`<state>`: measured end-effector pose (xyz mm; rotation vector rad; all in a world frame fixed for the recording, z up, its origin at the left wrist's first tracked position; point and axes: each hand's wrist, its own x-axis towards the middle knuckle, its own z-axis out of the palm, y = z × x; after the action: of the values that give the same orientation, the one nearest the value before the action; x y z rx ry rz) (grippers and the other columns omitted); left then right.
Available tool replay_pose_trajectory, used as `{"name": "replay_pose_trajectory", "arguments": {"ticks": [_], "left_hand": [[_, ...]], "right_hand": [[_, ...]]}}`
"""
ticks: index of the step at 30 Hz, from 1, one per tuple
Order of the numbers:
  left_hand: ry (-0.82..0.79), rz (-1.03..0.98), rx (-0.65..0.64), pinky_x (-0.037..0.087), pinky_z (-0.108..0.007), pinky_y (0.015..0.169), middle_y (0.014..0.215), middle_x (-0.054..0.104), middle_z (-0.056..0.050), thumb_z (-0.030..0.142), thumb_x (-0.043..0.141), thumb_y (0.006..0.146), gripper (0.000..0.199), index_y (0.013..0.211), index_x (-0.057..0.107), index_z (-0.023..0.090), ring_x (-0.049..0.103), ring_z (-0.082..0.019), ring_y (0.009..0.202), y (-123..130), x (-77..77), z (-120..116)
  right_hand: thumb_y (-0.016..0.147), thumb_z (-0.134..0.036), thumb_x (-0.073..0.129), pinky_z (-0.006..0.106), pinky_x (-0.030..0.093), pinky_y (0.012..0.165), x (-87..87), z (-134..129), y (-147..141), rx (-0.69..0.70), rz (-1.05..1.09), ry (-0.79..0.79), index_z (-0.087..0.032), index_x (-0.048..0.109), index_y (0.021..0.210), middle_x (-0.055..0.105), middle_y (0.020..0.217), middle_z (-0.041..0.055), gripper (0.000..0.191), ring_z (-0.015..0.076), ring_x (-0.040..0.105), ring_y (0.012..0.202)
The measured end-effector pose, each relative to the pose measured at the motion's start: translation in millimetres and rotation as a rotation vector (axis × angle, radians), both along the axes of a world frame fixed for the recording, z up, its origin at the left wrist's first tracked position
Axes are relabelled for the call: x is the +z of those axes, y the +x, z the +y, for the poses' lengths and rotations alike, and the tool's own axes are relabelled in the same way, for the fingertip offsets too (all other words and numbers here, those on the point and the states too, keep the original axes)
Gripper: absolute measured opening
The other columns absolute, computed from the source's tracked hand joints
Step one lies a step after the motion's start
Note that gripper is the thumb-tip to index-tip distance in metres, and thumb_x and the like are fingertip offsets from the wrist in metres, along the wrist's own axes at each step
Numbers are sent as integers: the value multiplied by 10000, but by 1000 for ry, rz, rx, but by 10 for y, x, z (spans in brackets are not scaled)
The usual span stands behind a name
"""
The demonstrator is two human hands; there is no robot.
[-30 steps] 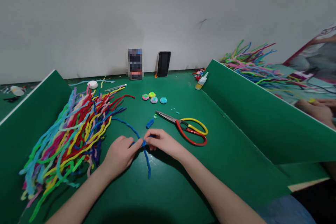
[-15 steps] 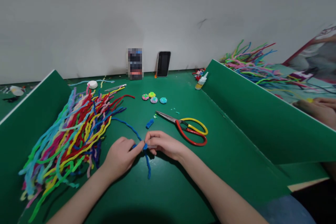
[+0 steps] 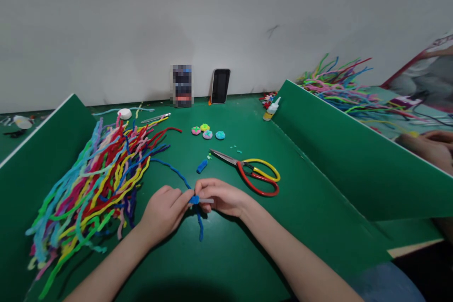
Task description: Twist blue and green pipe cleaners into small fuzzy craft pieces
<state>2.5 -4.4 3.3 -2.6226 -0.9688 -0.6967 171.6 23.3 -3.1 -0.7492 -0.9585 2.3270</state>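
Close in front of me, the left hand [image 3: 163, 213] is pinching a small blue bundle [image 3: 194, 200], thumb and fingertips nearly together. The right hand [image 3: 223, 196] is curling half closed beside it, and a pale stick [image 3: 207, 201] is jutting from the bundle beneath its fingers. A blue strand [image 3: 200, 227] is trailing toward the person. I'd guess they are wrapping blue around the stick; the next move is probably calling for a firm left pinch while the right fingers are guiding the turns snugly. Fingertips are hiding the crossing, so I can't tell exactly what the right ones are gripping. Beyond, scissors [image 3: 239, 164] are lying near a short blue piece [image 3: 202, 166]. Off right, a green divider [image 3: 354, 165] is partly hiding a co-worker's blurred hand [image 3: 430, 150].
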Motion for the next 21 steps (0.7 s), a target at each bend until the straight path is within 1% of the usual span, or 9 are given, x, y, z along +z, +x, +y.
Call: {"name": "replay_pose_trajectory", "arguments": {"ticks": [5, 10, 14, 21], "left_hand": [[-47, -43, 5, 350, -242, 512, 575, 569, -22, 218, 281, 853, 236, 880, 490, 111, 471, -132, 505, 16, 12, 0], [-94, -90, 31, 353, -233, 489, 560, 579, -18, 232, 264, 857, 268, 794, 505, 131, 472, -132, 479, 36, 33, -3], [-134, -128, 56, 358, -225, 481, 570, 594, -19, 254, 248, 861, 307, 761, 516, 143, 486, -128, 481, 43, 53, -2], [-252, -183, 172, 371, -219, 471, 572, 600, -13, 305, 259, 852, 323, 771, 535, 158, 501, -131, 488, 17, 26, 8]], "right_hand": [[574, -206, 610, 186, 327, 433, 5, -3, -2, -4, -9, -2, -142, 492, 584, 468, 434, -77, 135, 41, 442, 377], [585, -203, 626, 181, 340, 436, 15, -11, -10, -20, -10, -1, -146, 491, 613, 491, 467, -71, 149, 41, 455, 394], [596, -211, 622, 179, 350, 435, 33, -16, -21, -52, -23, -7, -151, 503, 636, 509, 488, -65, 140, 44, 463, 403], [612, -231, 605, 181, 361, 451, 36, -12, -51, -136, -42, 39, -144, 552, 697, 525, 589, -41, 132, 38, 472, 437]]}}
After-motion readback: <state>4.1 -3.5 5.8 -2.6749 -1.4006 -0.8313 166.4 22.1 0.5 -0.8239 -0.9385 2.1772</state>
